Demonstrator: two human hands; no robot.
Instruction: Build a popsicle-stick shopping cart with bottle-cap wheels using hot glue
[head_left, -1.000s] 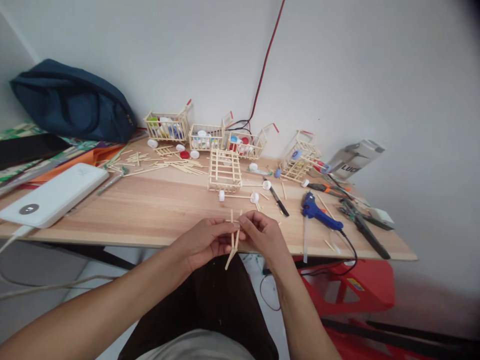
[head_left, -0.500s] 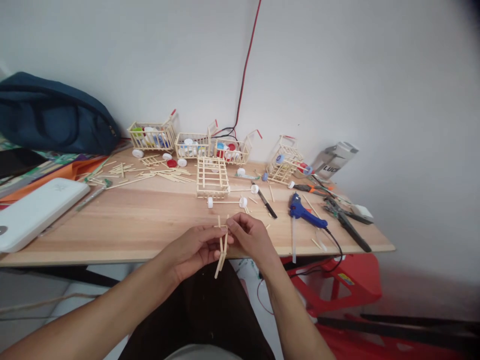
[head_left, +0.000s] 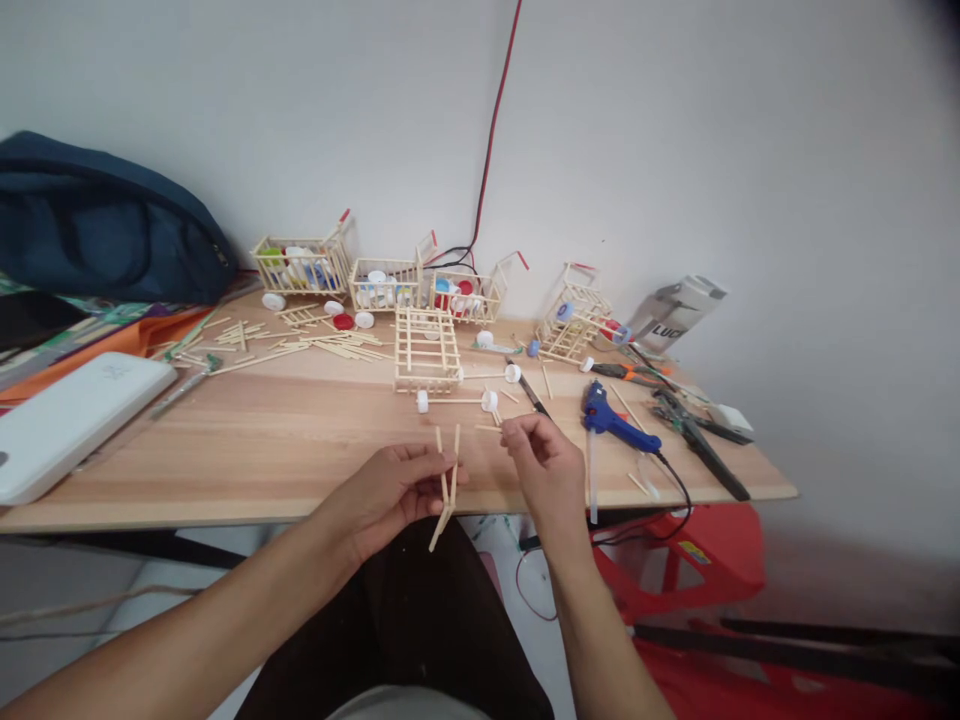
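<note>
Near the table's front edge, my left hand (head_left: 401,495) pinches a small frame of joined wooden sticks (head_left: 448,490), its two upper ends pointing away from me. To the right of it, my right hand (head_left: 546,462) is closed on a short wooden stick (head_left: 489,429) that points left from the fingertips. Just beyond my hands lie a stick axle with white bottle-cap wheels (head_left: 456,402) and a basket of wooden sticks (head_left: 426,352). A black pen (head_left: 529,388) lies behind my right hand, partly hidden by it.
Small stick carts (head_left: 304,267) holding bottle caps stand along the wall. A blue glue gun (head_left: 619,420), pliers (head_left: 701,445) and orange-handled cutters (head_left: 626,373) lie right. Loose sticks (head_left: 341,345), a white power bank (head_left: 82,420) and a blue bag (head_left: 112,220) are left.
My right hand has moved right, away from the frame, with a short stick in its fingers. My left hand still holds the frame in nearly the same place.
</note>
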